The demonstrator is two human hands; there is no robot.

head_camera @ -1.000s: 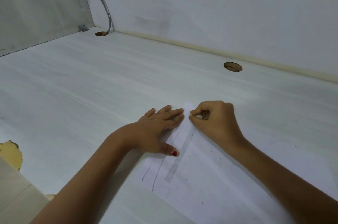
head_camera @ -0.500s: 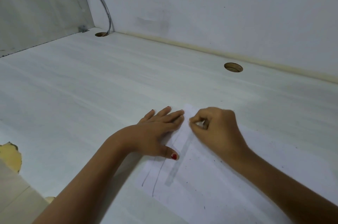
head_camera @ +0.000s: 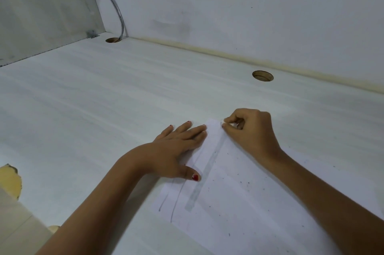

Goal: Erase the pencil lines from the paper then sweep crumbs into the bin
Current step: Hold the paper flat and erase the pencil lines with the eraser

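The fingertips [head_camera: 225, 128] of the right hand [head_camera: 252, 130] are curled in and pinched round a small pale eraser [head_camera: 234, 125], most of which is hidden inside the grip. The pinch is set down on the far corner of the paper [head_camera: 239, 202].

The fingers [head_camera: 195, 132] of the left hand [head_camera: 176, 146] are held straight and close together, laid flat across the far left edge of the sheet. The thumb [head_camera: 192, 174] is spread away from them and pressed on the paper nearer the camera.

Between the two hands a grey smudged band [head_camera: 204, 175] is seen running from the far corner toward the near edge. Two thin pencil lines [head_camera: 176, 198] are noted just left of it, partly covered by the left hand. Dark crumbs [head_camera: 241, 182] are scattered over the sheet to the right of the band.

The paper is laid flat on the near right part of a white desk [head_camera: 104, 109]. Two round holes are cut in the desk near the far wall, one at the right [head_camera: 262, 76] and one in the far left corner [head_camera: 113, 40], into which a grey cable [head_camera: 116, 5] is led.
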